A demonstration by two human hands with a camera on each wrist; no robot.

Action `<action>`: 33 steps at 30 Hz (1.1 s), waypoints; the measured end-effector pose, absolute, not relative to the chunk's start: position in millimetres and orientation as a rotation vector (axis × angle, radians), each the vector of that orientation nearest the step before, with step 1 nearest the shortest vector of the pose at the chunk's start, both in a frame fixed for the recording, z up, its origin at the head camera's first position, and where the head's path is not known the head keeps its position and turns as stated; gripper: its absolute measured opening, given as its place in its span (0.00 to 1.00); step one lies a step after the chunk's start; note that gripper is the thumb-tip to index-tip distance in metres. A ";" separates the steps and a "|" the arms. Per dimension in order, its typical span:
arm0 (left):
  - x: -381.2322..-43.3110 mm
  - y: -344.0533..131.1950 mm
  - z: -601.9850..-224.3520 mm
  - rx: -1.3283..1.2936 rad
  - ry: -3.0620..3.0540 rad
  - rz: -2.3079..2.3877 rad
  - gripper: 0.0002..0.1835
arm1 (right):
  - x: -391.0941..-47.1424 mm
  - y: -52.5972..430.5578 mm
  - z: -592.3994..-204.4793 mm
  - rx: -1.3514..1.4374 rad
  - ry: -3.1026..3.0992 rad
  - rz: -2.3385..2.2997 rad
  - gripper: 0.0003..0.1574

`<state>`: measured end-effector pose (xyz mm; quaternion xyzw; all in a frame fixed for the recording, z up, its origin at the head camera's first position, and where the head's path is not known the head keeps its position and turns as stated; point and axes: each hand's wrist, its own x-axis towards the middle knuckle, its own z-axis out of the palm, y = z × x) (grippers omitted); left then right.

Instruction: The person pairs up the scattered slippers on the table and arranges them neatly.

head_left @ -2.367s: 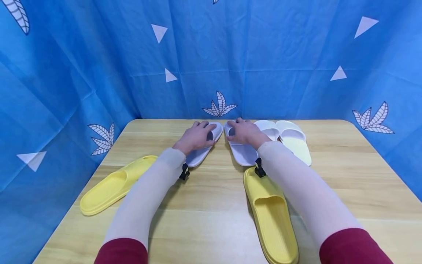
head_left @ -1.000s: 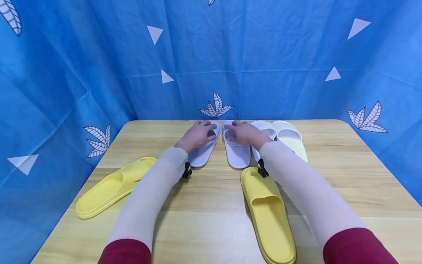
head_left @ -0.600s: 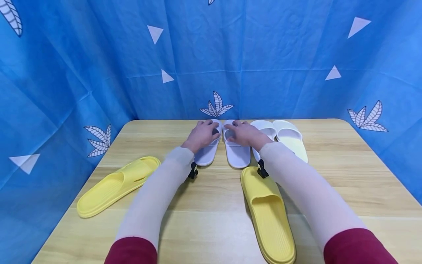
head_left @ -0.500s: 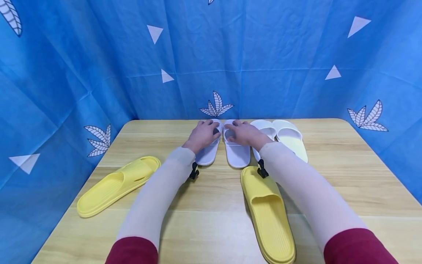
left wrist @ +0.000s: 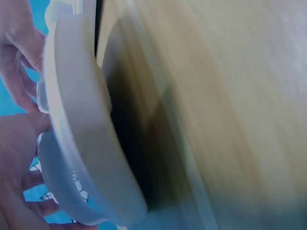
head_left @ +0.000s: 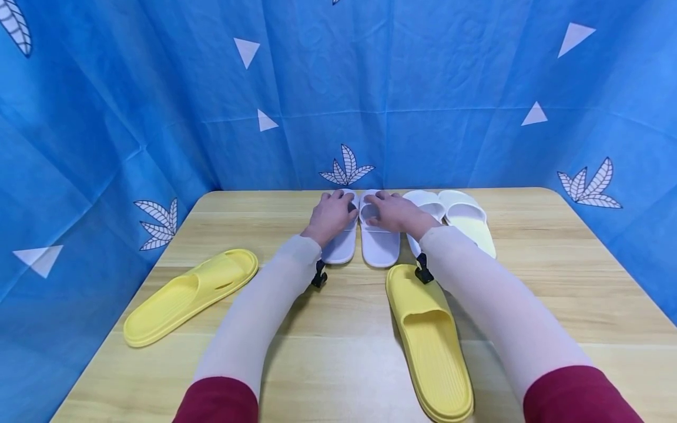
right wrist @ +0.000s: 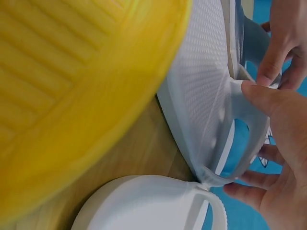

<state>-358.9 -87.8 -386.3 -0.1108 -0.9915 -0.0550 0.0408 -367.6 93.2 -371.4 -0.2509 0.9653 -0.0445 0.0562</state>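
Two pale lilac slippers stand side by side at the back of the table, a narrow gap between them in the head view. My left hand (head_left: 330, 217) grips the strap of the left lilac slipper (head_left: 339, 249), thumb on the inner side and fingers spread over the far side. My right hand (head_left: 394, 212) holds the strap of the right lilac slipper (head_left: 381, 249) between thumb and fingers. The right wrist view shows that thumb (right wrist: 259, 96) on the strap's edge. In the left wrist view the left slipper's sole (left wrist: 91, 110) fills the middle, close up.
A white slipper pair (head_left: 471, 226) stands just right of the lilac ones, partly behind my right arm. One yellow slipper (head_left: 436, 358) lies below my right wrist, another yellow slipper (head_left: 185, 299) slants at the left. The wooden table (head_left: 328, 364) ends at a blue curtain (head_left: 449, 76).
My left hand has moved right, turning the left lilac slipper from slanted to nearly straight, nearer its mate. Earlier, my right hand turned the right lilac slipper straighter too. The yellow slippers have stayed put.
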 end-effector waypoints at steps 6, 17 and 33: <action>-353.9 -82.5 -383.5 -0.322 -3.020 -0.142 0.29 | -365.9 95.9 -370.1 -0.767 2.931 -0.164 0.39; -351.8 -78.0 -384.4 -0.334 -3.033 -0.187 0.30 | -362.0 103.6 -368.6 -0.752 2.955 -0.203 0.39; -344.3 -95.3 -380.6 -0.436 -3.045 -0.255 0.35 | -348.2 118.1 -355.8 -0.777 2.955 -0.216 0.40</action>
